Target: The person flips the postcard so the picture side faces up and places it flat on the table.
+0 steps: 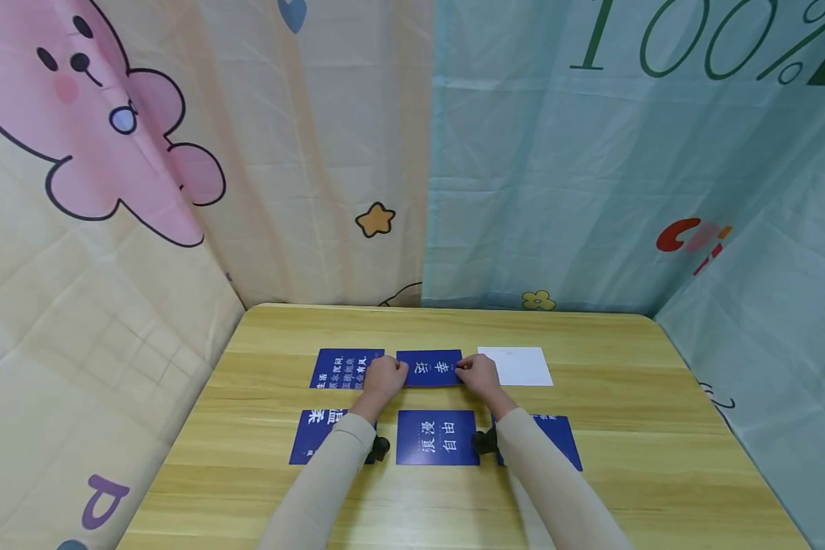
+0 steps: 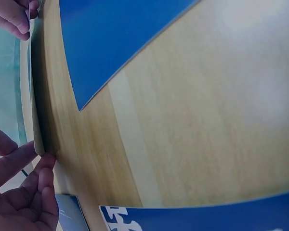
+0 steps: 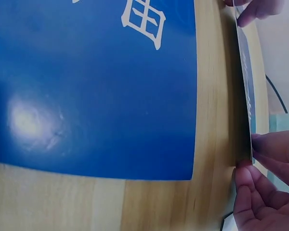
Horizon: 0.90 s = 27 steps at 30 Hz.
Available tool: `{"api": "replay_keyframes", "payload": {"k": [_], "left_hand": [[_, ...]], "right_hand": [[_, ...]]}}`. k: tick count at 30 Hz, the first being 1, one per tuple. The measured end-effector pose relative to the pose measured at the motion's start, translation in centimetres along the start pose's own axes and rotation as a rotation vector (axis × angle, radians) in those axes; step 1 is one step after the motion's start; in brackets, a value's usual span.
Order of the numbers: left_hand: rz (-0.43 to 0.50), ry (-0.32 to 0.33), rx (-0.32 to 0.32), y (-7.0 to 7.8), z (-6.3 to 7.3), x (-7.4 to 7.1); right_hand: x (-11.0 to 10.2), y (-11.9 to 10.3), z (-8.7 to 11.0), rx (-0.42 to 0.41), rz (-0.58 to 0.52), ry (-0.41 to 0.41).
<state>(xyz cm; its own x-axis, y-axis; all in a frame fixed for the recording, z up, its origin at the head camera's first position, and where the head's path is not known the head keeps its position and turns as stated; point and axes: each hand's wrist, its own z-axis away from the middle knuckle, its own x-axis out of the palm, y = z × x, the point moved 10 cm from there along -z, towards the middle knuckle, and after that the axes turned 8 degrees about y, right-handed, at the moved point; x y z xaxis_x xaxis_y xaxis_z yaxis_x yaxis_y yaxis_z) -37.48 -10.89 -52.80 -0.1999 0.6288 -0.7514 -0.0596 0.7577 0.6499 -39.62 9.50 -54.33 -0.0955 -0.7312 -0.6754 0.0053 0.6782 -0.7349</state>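
A blue card (image 1: pixel 429 368) with white characters is pinched between both hands in the middle of the far row. My left hand (image 1: pixel 383 376) grips its left side, thumb and fingertips on the near corner in the left wrist view. At its right side my right hand (image 1: pixel 480 376) pinches the edge. Both wrist views show the card (image 3: pixel 246 91) nearly edge-on, its near edge lifted over a dark shadow on the wood. Directly in front lies another blue card (image 1: pixel 437 438) with upright white characters, flat between the two forearms.
On the wooden table (image 1: pixel 660 489), a text-covered blue card (image 1: pixel 337 370) lies left in the far row and a plain white card (image 1: pixel 517 367) right. Two more blue cards, left (image 1: pixel 309 439) and right (image 1: pixel 557 437), are partly covered by the sleeves. Printed curtains (image 1: pixel 316 153) surround the table.
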Motion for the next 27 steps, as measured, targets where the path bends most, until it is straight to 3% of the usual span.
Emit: {"api": "replay_keyframes", "payload": {"k": [27], "left_hand": [[-0.109,-0.032,0.032,0.3,-0.18,0.48]], "right_hand": [[0.35,-0.81,0.27,-0.034,0.148,-0.004]]}}
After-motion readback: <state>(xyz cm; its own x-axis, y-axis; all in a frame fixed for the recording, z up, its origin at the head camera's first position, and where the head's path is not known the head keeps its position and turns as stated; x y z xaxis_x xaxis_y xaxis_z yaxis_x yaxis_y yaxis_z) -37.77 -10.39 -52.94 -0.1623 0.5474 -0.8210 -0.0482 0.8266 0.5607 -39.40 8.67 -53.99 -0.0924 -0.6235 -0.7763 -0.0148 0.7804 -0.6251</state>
